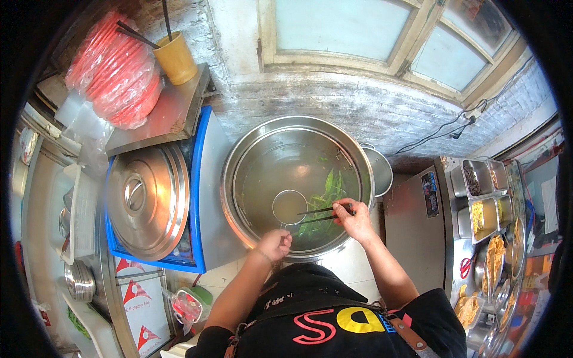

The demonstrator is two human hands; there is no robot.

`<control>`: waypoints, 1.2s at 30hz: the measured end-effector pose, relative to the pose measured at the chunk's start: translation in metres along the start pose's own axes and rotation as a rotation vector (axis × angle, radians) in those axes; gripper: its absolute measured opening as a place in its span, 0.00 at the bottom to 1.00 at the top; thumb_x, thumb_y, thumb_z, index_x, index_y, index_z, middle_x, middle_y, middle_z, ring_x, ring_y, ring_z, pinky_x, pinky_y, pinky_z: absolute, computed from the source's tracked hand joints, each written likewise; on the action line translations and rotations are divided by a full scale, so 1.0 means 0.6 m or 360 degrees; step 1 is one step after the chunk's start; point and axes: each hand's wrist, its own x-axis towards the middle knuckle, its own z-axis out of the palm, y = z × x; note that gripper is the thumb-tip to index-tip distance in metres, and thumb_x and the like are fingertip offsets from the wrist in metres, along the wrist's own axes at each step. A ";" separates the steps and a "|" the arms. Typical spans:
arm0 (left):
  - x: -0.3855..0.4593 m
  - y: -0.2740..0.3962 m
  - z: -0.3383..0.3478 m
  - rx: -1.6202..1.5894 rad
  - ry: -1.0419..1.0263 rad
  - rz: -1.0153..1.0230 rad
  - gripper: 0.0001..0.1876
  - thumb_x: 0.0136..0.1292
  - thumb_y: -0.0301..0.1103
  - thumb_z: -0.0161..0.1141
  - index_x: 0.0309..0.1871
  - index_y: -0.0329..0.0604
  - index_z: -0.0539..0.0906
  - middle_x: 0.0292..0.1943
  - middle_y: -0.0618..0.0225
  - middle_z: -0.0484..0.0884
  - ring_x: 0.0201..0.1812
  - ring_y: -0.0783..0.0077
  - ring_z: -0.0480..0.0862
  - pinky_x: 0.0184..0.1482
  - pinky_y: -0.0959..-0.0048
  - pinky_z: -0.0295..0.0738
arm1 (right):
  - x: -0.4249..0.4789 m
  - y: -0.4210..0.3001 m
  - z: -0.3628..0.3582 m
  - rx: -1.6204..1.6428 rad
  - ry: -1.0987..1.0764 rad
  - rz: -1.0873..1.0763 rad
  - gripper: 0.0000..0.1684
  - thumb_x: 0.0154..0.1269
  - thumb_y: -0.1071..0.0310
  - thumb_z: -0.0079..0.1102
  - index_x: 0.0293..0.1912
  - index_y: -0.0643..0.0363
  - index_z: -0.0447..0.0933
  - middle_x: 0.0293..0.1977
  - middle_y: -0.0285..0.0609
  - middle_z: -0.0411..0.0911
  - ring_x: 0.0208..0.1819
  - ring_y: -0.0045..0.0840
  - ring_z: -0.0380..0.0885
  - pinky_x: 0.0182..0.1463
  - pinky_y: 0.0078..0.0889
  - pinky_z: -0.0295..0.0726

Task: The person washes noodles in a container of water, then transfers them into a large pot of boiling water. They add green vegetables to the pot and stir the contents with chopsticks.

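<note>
Before me stands a large round steel pot (230,179) of cloudy liquid. Green leafy vegetables (329,188) float in its right half. My left hand (274,245), at the pot's near rim, grips the handle of a round wire-rimmed strainer (290,207), whose ring lies at the liquid's surface. Much of the handle is hidden by my fingers. Above the pot's right side my right hand (353,219) holds a pair of dark chopsticks (320,215). Their tips are spread a little and reach left over the greens towards the strainer.
Left of the pot, a steel lid (154,201) rests on a blue-edged bin (199,179). A bamboo holder (176,58) and bagged red items (116,76) stand on a shelf behind. A smaller pot (379,170) adjoins at right. Steel food trays (465,179) and red scissors (465,267) occupy the right counter.
</note>
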 end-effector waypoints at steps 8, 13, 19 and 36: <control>-0.011 0.001 0.012 0.0012 0.0022 0.0015 0.01 0.60 0.23 0.49 0.34 0.40 0.69 0.25 0.65 0.73 0.20 0.81 0.69 0.17 0.86 0.57 | 0.003 0.002 0.003 0.0034 0.0019 0.0031 0.15 0.65 0.64 0.56 0.42 0.67 0.77 0.27 0.43 0.80 0.25 0.20 0.78 0.29 0.21 0.78; -0.007 -0.001 0.007 0.0036 0.0014 0.0015 0.01 0.60 0.23 0.49 0.33 0.40 0.69 0.25 0.65 0.73 0.20 0.81 0.69 0.16 0.86 0.57 | 0.008 -0.001 0.005 -0.0025 0.0047 -0.0017 0.16 0.63 0.62 0.56 0.41 0.68 0.78 0.23 0.43 0.79 0.24 0.22 0.78 0.30 0.25 0.77; -0.027 0.001 0.011 0.0036 -0.0019 0.0026 0.01 0.60 0.24 0.49 0.33 0.39 0.69 0.26 0.65 0.73 0.21 0.81 0.69 0.15 0.86 0.57 | 0.033 0.008 0.038 -0.0220 0.0037 -0.0318 0.16 0.61 0.60 0.58 0.40 0.64 0.79 0.24 0.49 0.80 0.24 0.30 0.80 0.34 0.30 0.77; -0.115 -0.028 0.045 0.0309 0.0047 0.0171 0.03 0.61 0.27 0.51 0.32 0.39 0.72 0.25 0.70 0.71 0.20 0.83 0.64 0.15 0.86 0.53 | 0.054 0.057 0.061 -0.0300 0.0078 -0.0256 0.13 0.60 0.62 0.60 0.39 0.63 0.80 0.26 0.49 0.81 0.27 0.27 0.80 0.35 0.29 0.77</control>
